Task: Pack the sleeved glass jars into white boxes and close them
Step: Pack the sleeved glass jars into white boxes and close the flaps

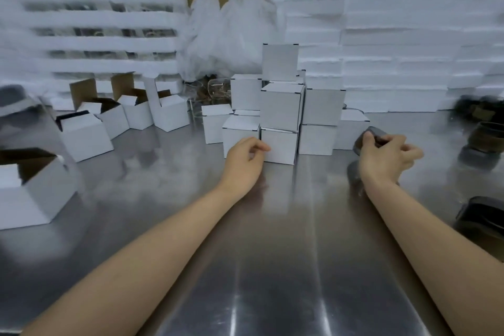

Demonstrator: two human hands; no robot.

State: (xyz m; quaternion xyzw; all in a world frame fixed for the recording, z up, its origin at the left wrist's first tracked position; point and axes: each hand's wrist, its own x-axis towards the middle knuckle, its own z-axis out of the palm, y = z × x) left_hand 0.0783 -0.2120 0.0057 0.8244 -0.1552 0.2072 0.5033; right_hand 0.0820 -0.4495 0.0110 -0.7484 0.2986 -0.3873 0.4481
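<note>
My right hand grips a dark sleeved glass jar just above the steel table, at the right of a stack of closed white boxes. My left hand hovers with loosely curled fingers and holds nothing, right in front of the lowest closed box of that stack. Several open white boxes with raised flaps stand in a row at the left, and one larger-looking open box sits nearest me at the far left.
More dark jars lie blurred at the right edge of the steel table. White foam trays are stacked high at the back right and back left. A crumpled plastic bag stands between them.
</note>
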